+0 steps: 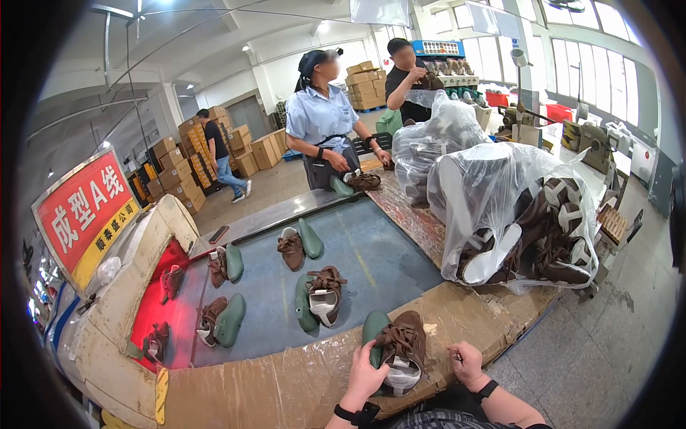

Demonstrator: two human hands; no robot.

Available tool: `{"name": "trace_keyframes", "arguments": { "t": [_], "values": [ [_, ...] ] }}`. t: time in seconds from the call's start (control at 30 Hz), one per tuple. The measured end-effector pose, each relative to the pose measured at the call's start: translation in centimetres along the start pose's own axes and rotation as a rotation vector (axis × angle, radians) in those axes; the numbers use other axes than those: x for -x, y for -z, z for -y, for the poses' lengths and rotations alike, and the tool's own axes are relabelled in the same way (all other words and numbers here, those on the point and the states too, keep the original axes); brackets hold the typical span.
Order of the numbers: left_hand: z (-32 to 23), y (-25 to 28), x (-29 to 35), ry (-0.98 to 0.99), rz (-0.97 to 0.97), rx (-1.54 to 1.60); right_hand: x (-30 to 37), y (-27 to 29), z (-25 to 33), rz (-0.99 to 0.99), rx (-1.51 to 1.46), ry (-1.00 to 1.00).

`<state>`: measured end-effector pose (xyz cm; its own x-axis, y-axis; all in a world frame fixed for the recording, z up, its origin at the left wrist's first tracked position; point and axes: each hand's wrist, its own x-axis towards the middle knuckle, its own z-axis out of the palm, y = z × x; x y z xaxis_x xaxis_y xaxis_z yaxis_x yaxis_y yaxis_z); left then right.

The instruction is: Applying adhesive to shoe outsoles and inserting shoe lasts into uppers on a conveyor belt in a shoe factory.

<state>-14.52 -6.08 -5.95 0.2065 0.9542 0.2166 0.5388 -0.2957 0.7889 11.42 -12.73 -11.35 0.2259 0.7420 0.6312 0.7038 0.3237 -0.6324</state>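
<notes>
A brown lace-up shoe (pixel 402 350) with a pale lining rests on the cardboard-covered table edge in front of me. Against its left side lies a green shoe last (pixel 374 327). My left hand (pixel 365 373) is closed around the near end of the last, beside the shoe's heel. To the right of the shoe, my right hand (pixel 468 365) is raised with its fingers pinched together. Something small and dark shows at its fingertips, too small to name. Just beyond, another brown shoe (pixel 326 297) stands against its green last (pixel 305 304) on the belt.
More brown shoes and green lasts are paired along the grey belt (pixel 357 243), toward a red-lit opening (pixel 153 293). Clear plastic bags of shoes (pixel 493 186) crowd the right side. Two co-workers (pixel 325 118) stand across the line; another person (pixel 221 154) walks behind, near stacked cartons.
</notes>
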Motion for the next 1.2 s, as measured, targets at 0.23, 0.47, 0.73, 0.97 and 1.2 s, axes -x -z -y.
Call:
{"name": "trace_keyframes", "arguments": {
  "t": [0.23,0.47,0.73,0.97,1.2],
  "values": [
    [0.0,0.0,0.4,0.014,0.01,-0.001,0.3,0.3,0.3,0.005,0.011,0.003],
    [0.1,-0.1,0.1,-0.011,-0.032,-0.002,0.0,-0.2,0.0,0.018,0.01,-0.014],
    [0.8,-0.2,-0.4,0.024,-0.051,-0.001,-0.2,-0.1,-0.2,0.022,-0.06,-0.056],
    [0.7,1.1,-3.8,0.329,0.059,0.625,0.1,0.5,-0.5,0.071,-0.091,-0.093],
    [-0.3,-3.0,-17.1,0.179,-0.053,0.569,0.0,0.5,-1.9,0.091,-0.054,-0.093]
  ]
}}
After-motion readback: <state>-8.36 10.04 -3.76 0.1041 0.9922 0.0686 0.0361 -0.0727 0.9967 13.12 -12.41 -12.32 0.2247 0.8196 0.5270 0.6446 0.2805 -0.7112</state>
